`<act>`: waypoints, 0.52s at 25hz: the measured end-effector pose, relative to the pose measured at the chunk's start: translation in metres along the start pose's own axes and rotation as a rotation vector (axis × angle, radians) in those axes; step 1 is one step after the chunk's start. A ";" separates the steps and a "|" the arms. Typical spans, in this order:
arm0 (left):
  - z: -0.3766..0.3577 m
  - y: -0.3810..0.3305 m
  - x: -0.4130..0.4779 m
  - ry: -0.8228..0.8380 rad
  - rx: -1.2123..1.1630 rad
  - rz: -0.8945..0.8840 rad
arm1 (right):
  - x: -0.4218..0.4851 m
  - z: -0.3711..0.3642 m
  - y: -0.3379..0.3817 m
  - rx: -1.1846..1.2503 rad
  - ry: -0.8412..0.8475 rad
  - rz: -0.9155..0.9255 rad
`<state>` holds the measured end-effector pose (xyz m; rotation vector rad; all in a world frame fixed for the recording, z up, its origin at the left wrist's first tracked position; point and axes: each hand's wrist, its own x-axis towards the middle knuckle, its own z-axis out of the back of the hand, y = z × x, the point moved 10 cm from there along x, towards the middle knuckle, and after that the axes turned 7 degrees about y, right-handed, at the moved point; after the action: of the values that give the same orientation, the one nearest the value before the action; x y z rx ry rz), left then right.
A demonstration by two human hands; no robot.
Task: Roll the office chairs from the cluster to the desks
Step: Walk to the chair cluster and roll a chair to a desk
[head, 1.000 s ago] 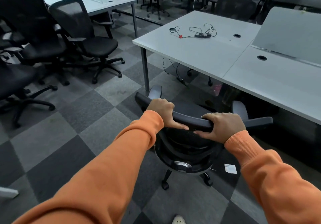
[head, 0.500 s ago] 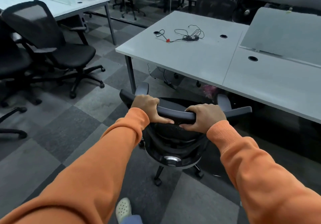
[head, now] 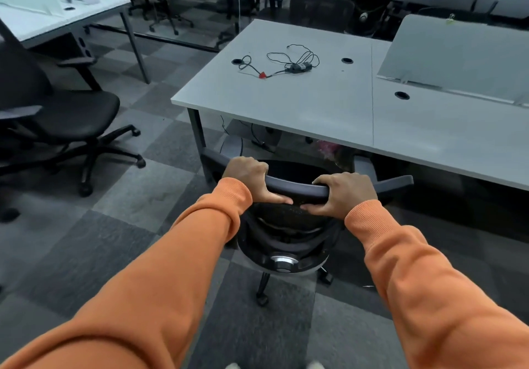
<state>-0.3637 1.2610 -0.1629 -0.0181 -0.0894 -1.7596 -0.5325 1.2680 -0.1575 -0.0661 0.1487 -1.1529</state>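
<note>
Two hands, left hand (head: 249,181) and right hand (head: 343,194), are clenched round the top rail of the black office chair (head: 286,234), which has been rolled closer and is now set just before the grey desk (head: 286,105), judged nearly parked.

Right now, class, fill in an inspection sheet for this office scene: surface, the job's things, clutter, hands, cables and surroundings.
Surface: grey desk ahead, top mostly bare; checkered carpet floor.
Job's things: black office chair facing the desk, near its front edge; another chair at left.
Clutter: blurred pink item under the desk, unidentifiable.
Grippers: left hand and right hand both grip the chair's top rail.
Cables: black cable with adapter loose on the desk; more cables hang beneath.
Surroundings: divider panel, further desk and chairs behind.
</note>
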 end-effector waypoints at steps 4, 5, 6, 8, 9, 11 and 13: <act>-0.005 0.032 0.023 -0.001 -0.006 -0.039 | 0.030 0.003 0.015 0.011 0.013 -0.025; -0.005 0.041 0.030 -0.001 0.002 -0.046 | 0.041 0.004 0.019 0.017 0.017 -0.030; -0.005 0.048 0.037 0.002 0.011 -0.050 | 0.050 0.005 0.021 0.021 0.022 -0.035; -0.005 0.065 0.053 0.014 0.032 -0.053 | 0.074 0.006 0.027 0.037 0.033 -0.046; -0.007 0.076 0.063 0.028 0.046 -0.050 | 0.088 0.006 0.030 0.044 0.034 -0.049; -0.009 0.091 0.079 0.057 0.055 -0.050 | 0.108 0.008 0.033 0.050 0.036 -0.057; -0.014 0.110 0.099 0.079 0.056 -0.055 | 0.134 0.008 0.038 0.061 0.043 -0.061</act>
<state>-0.2737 1.1428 -0.1648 0.0951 -0.0824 -1.8101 -0.4432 1.1607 -0.1654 0.0078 0.1506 -1.2196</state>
